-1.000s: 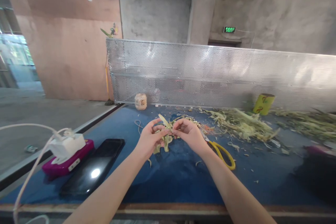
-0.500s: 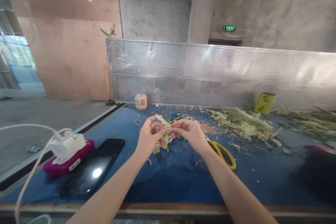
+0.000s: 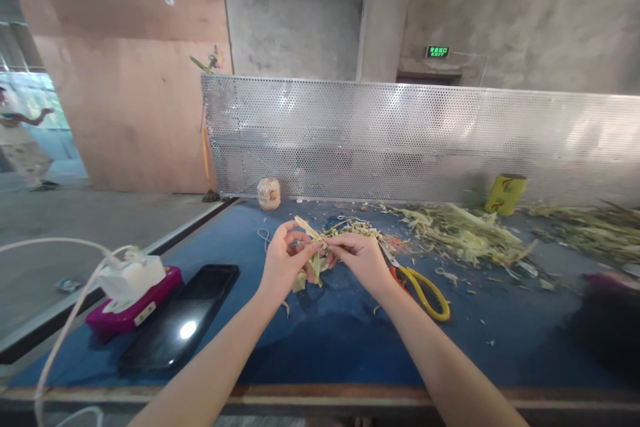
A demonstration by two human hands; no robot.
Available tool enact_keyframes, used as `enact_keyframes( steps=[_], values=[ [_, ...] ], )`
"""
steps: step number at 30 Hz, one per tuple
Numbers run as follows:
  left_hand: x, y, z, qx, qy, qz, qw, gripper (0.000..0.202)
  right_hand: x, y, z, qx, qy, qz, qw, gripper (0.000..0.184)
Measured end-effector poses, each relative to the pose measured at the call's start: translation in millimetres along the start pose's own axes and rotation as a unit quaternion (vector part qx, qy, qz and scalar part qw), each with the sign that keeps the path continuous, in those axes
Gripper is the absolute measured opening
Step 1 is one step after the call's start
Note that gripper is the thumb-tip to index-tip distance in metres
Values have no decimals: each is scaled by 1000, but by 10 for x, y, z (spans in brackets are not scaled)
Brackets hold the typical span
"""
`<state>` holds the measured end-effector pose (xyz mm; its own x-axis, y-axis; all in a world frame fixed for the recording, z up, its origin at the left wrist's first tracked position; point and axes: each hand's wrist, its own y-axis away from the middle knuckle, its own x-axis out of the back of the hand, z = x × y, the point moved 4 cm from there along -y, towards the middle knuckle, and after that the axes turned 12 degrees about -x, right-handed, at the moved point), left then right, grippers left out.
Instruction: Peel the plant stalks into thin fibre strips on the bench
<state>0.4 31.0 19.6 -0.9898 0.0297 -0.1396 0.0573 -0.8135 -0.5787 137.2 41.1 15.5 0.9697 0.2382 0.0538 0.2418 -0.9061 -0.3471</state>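
Over the middle of the blue table, my left hand [image 3: 285, 259] is closed on a small bunch of pale green-yellow dried corn husk [image 3: 315, 270]. One strip sticks up above its thumb, and torn ends hang below the fingers. Thumb and fingertips of my right hand [image 3: 363, 259] pinch the same bunch from the right, close against the left fingertips. Exactly what lies between the right fingertips is too small to make out. Scissors [image 3: 425, 293] with yellow and orange handles lie beside my right wrist, partly hidden by it.
Loose husk [image 3: 460, 237] is heaped at the right, near a yellow cylinder [image 3: 506, 195]. A spool of twine [image 3: 269, 194] stands at the back. To the left are a phone [image 3: 180, 320] and a magenta power strip [image 3: 133, 310] with chargers. A perforated metal screen [image 3: 340, 137] borders the table; a person [image 3: 23, 140] is far left.
My right hand has shifted slightly left and its fingers are drawn closer together on the husk. More of the scissors shows beside it. A person has come into view at far left.
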Motion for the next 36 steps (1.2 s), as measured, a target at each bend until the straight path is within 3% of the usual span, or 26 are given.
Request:
enact_keyframes(
  steps=[4, 8, 16, 21, 26, 33, 36],
  values=[
    [3, 0, -18, 0, 1, 1, 1000, 45, -37, 4, 33, -9, -12, -23, 1000, 14],
    [-25, 14, -53, 17, 30, -46, 998, 48, -8, 3, 18, 8, 2, 17, 1000, 8],
    [-32, 38, -4, 17, 25, -35, 999, 88, 6, 15, 2, 9, 46, 56, 997, 10],
    [-4, 28, -19, 19, 33, -9, 999, 110, 8, 42, -67, 53, 123, 68, 989, 15],
    [14, 1, -54, 41, 71, 15, 997, 105, 0, 57, -125, 68, 152, 62, 984, 19],
    [-12, 14, -23, 43, 92, 9, 995, 106, 2, 2, -24, -8, 50, 17, 999, 17],
    [5, 8, -44, 46, 75, 15, 996, 106, -14, 39, -72, 39, 113, 32, 992, 17]
  ],
)
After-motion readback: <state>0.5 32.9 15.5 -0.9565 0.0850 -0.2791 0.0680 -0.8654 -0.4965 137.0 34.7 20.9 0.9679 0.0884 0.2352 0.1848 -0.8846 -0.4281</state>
